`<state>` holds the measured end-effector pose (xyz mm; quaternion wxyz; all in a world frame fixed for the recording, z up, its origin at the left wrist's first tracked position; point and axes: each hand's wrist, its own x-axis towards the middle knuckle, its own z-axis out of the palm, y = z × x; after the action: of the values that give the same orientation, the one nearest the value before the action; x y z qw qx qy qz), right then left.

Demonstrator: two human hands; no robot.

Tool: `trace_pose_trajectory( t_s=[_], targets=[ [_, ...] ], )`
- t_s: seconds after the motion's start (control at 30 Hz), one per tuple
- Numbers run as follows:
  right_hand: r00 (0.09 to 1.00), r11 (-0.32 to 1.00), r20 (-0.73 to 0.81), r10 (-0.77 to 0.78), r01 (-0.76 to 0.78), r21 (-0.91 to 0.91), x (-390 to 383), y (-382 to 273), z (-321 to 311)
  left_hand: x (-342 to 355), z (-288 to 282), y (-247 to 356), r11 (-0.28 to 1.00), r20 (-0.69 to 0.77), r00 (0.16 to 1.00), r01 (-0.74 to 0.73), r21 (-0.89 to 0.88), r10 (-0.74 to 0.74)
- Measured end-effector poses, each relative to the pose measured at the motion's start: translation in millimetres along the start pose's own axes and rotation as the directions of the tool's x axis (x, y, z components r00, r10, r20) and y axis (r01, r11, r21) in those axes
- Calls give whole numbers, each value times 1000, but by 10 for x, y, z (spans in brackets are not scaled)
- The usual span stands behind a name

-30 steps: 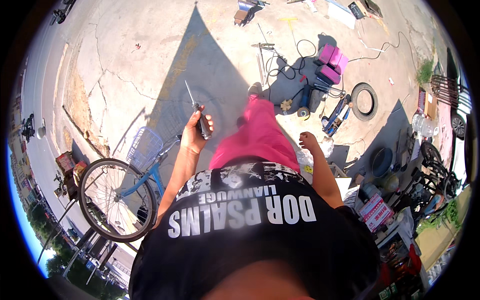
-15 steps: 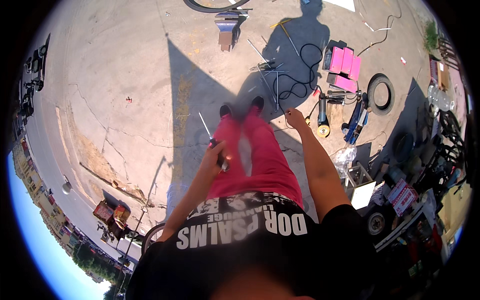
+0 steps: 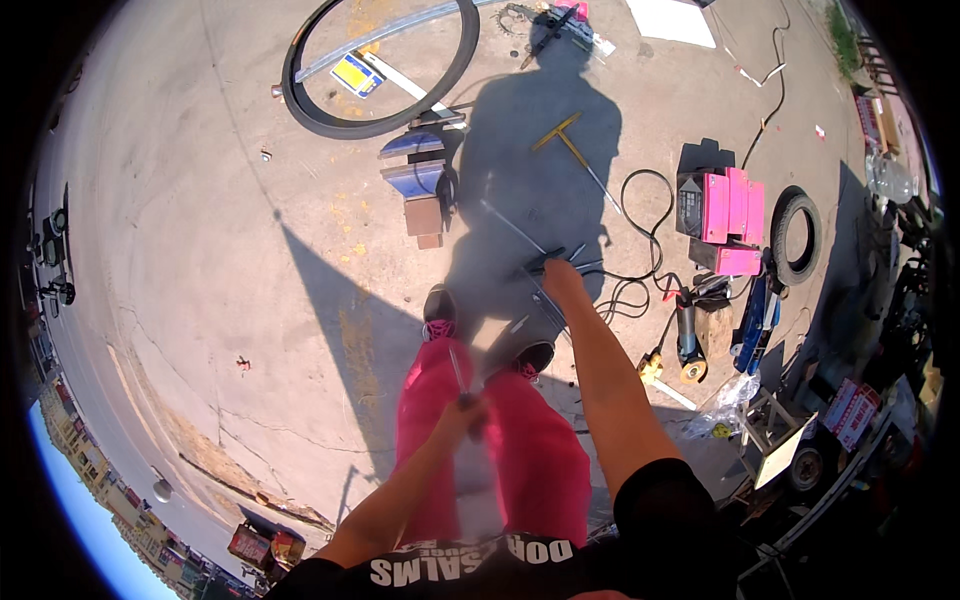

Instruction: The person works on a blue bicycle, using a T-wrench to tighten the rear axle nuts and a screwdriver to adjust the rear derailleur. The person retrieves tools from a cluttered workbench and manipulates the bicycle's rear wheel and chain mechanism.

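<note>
My left hand is closed round the dark handle of a screwdriver, its slim metal shaft pointing away from me over my pink trousers. Lower down, my right hand reaches to a cluster of tools on the ground beyond my right shoe. Dark-handled pliers lie right at its fingertips, among metal rods. The fingers are mostly turned from view, so whether they grip a tool does not show. A yellow T-handle wrench lies farther off in my shadow.
A blue bench vise stands ahead, with a bicycle tyre behind it. To the right are pink boxes, a small tyre, an angle grinder with a black cable, and a blue jack.
I have bent forward, and the vise and tyre have come farther into view. My right hand has moved forward to the ground tools. The left still holds the screwdriver, now over my legs.
</note>
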<state>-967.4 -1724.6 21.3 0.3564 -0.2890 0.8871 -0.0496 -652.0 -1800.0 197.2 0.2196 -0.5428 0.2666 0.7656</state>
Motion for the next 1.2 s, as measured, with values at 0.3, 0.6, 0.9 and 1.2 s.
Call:
trace_pose_trajectory(
  t_s=[0.3,0.6,0.9,1.2],
  targets=[
    [981,963,-195,1,-53,-262,1077,196,1017,137,35,585,995,27,995,96,-25,-96],
    [982,995,-181,53,-68,-76,1113,95,935,158,71,682,993,57,992,115,26,-116],
    [930,978,-314,-191,153,-142,118,372,-198,175,185,340,987,246,957,160,-7,-153],
    [976,972,-47,214,-208,109,-1542,415,-671,-492,72,241,898,194,884,439,-36,-425]
  ],
)
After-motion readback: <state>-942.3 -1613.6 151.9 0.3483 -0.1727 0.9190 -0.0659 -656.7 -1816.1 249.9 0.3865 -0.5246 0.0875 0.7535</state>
